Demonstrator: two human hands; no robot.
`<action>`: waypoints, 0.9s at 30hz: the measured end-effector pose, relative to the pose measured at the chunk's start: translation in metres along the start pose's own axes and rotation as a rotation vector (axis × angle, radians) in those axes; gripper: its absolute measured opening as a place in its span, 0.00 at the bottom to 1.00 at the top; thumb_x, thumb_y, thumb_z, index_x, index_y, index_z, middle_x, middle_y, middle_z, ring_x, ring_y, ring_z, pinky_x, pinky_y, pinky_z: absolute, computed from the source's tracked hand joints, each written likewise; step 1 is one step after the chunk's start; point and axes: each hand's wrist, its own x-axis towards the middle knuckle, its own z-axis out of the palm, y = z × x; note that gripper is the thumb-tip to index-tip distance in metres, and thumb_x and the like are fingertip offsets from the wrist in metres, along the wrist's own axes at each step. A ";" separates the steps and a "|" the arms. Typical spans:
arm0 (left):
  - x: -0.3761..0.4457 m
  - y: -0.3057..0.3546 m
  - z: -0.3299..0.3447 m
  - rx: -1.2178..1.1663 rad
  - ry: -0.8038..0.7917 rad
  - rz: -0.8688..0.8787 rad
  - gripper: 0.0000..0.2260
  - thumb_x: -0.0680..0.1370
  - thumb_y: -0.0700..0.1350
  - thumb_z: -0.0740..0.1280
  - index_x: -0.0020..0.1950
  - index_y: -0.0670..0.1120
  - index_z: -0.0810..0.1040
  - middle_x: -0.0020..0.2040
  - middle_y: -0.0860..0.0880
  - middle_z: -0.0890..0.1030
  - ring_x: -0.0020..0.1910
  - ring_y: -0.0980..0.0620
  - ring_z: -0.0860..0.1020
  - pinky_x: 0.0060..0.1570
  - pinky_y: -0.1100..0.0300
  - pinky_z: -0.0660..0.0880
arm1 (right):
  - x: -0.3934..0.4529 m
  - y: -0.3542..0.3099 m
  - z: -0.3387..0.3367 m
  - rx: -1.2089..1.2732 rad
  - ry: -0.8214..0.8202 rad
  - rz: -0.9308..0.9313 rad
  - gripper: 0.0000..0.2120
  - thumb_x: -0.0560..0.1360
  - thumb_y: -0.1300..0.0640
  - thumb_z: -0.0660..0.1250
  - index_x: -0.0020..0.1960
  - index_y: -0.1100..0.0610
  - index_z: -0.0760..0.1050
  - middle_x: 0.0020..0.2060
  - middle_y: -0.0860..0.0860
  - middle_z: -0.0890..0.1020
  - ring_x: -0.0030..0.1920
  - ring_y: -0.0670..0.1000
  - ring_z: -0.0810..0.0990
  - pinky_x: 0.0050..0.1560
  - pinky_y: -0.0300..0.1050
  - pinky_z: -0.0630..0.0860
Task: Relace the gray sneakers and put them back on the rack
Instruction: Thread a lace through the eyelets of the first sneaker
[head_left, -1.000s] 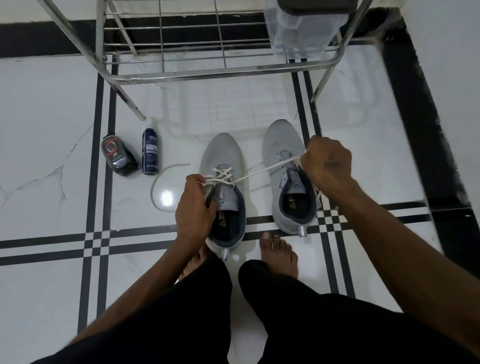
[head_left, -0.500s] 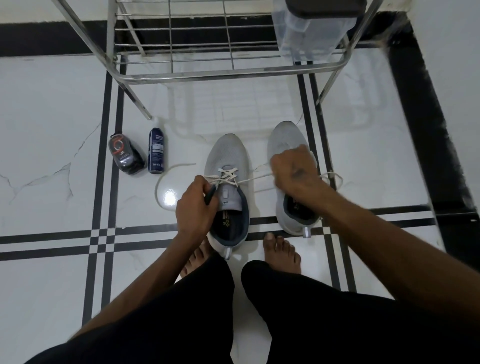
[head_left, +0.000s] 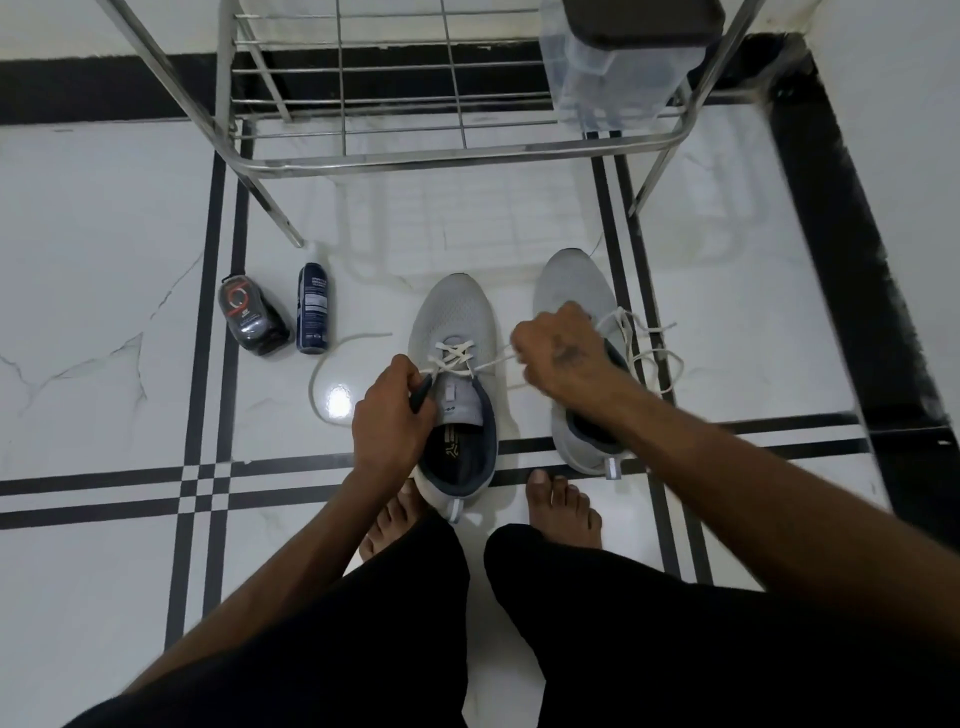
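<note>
Starting nearest: black-clad knees and two bare feet (head_left: 563, 512) are seen at the bottom, toes just behind the shoe heels. The left sneaker (head_left: 457, 332) sits on the white tiled floor (head_left: 104, 234), heel almost touching the left toes; its collar edge is gripped by the left hand (head_left: 392, 423), fingers curled tight around it beside the tongue. A white lace (head_left: 452, 358) is criss-crossed through the lower eyelets only; upper eyelets are unlaced. One lace end is pinched in the right hand (head_left: 563, 353), closed into a fist and drawn taut to the right, over the right sneaker (head_left: 571, 283). That shoe stands just beside the first, partly hidden by the hand and forearm; its own loose lace (head_left: 649, 353) is looped on the floor at its right side. Another lace tail is curved across the floor left of the left sneaker. Farther left, a dark pouch-like bottle (head_left: 249, 322) and a blue spray can (head_left: 313, 314) lie side by side. Beyond, the metal rack (head_left: 467, 150) is seen, neither sneaker on it; a clear plastic container (head_left: 618, 67) sits on its lower shelf at right.
</note>
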 end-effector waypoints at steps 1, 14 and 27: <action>-0.001 -0.001 0.000 -0.002 -0.001 -0.003 0.08 0.77 0.45 0.67 0.46 0.47 0.67 0.38 0.50 0.77 0.35 0.48 0.73 0.32 0.62 0.61 | -0.007 0.009 -0.014 -0.060 0.004 0.018 0.10 0.74 0.61 0.64 0.35 0.53 0.70 0.28 0.51 0.75 0.32 0.55 0.76 0.46 0.48 0.63; 0.000 0.017 -0.005 0.008 -0.062 0.041 0.09 0.76 0.53 0.69 0.49 0.50 0.73 0.46 0.54 0.78 0.42 0.52 0.78 0.39 0.56 0.70 | -0.011 -0.020 -0.080 1.103 -0.422 0.423 0.12 0.78 0.56 0.70 0.52 0.65 0.81 0.35 0.52 0.81 0.28 0.45 0.73 0.27 0.37 0.66; -0.011 0.025 -0.053 -0.605 -0.462 0.018 0.12 0.84 0.46 0.60 0.47 0.45 0.81 0.31 0.51 0.75 0.31 0.53 0.75 0.36 0.60 0.75 | -0.001 -0.019 -0.050 1.507 0.064 0.838 0.07 0.81 0.62 0.65 0.50 0.66 0.78 0.43 0.57 0.84 0.30 0.45 0.74 0.27 0.37 0.68</action>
